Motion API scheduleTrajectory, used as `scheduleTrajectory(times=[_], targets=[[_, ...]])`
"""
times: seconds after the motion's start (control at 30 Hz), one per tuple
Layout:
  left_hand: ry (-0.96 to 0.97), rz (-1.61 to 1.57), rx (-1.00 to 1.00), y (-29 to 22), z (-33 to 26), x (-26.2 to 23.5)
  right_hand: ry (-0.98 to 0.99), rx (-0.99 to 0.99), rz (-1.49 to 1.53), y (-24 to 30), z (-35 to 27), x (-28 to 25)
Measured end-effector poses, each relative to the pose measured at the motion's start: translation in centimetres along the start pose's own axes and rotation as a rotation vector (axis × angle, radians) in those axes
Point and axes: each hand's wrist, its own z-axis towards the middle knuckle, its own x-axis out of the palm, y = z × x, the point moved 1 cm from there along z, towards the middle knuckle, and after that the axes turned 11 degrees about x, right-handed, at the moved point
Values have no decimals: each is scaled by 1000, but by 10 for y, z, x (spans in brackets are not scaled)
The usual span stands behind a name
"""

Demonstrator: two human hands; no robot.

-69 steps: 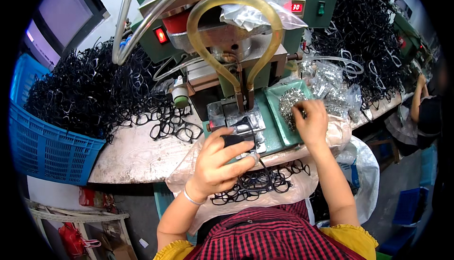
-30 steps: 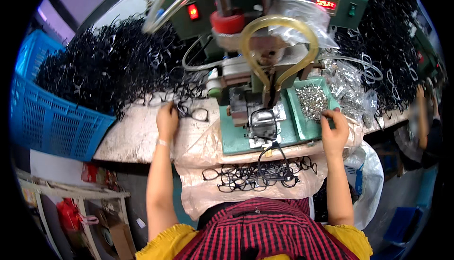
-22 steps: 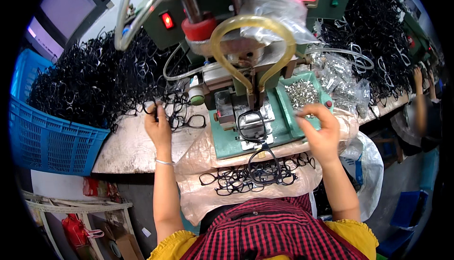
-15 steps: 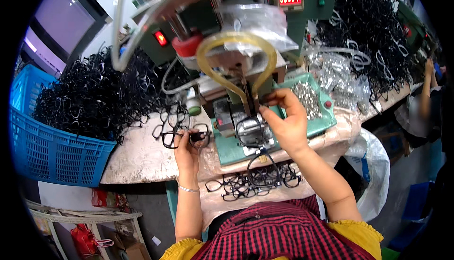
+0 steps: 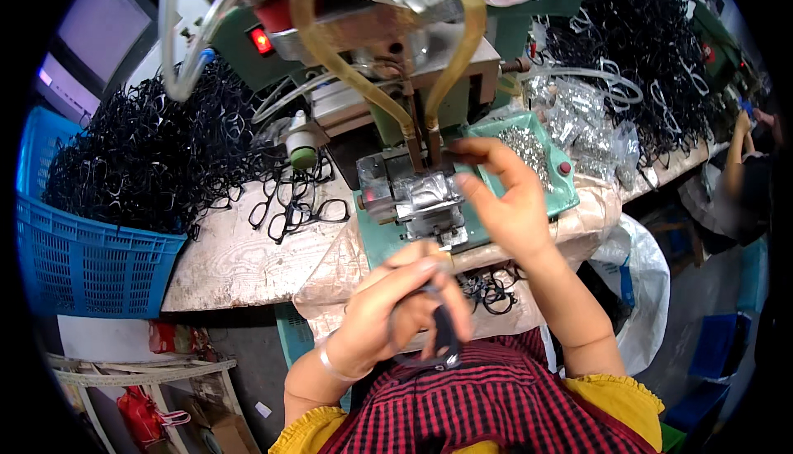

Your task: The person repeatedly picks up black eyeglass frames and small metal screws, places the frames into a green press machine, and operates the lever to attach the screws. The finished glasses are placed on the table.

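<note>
My left hand (image 5: pixel 396 309) is close in front of my apron, its fingers closed on a black eyeglass frame (image 5: pixel 447 334) that is smeared by motion. Past it stands the machine's metal fixture (image 5: pixel 429 194), with no eyeglass frame seated on it. Beside the fixture's right side is my right hand (image 5: pixel 514 210), thumb and fingers apart, with nothing visible between them. Its fingertips are close to the lower ends of two yellowish tubes (image 5: pixel 429 119) that come down over the fixture. Several black eyeglass frames (image 5: pixel 494 290) lie on the cloth by my apron, partly hidden by my left hand.
A green tray (image 5: pixel 566 194) of small metal parts sits right of the fixture. Loose eyeglass frames (image 5: pixel 289 210) lie on the bench to the left, beside a blue basket (image 5: pixel 99 268) and a large black heap of frames (image 5: pixel 157 156). Another person's arm (image 5: pixel 735 152) shows far right.
The eyeglass frame has left the fixture. My left hand has moved right and nearer to me, where it now holds a frame. My right hand stays beside the fixture with its fingers apart.
</note>
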Motion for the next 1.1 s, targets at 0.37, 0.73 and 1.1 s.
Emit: scheduleTrajectory(times=[0.37,0.73,1.1], targets=[[-13,-224,-158,24,33,-13,-374,-198,-784,-98,40,-47],[-605,1156,471,-34,-17,-140,-431,-268,-868,-97,19,-70],[-675,2158,561,-24,63,-259,-440,-85,-485,-102,36,-52]])
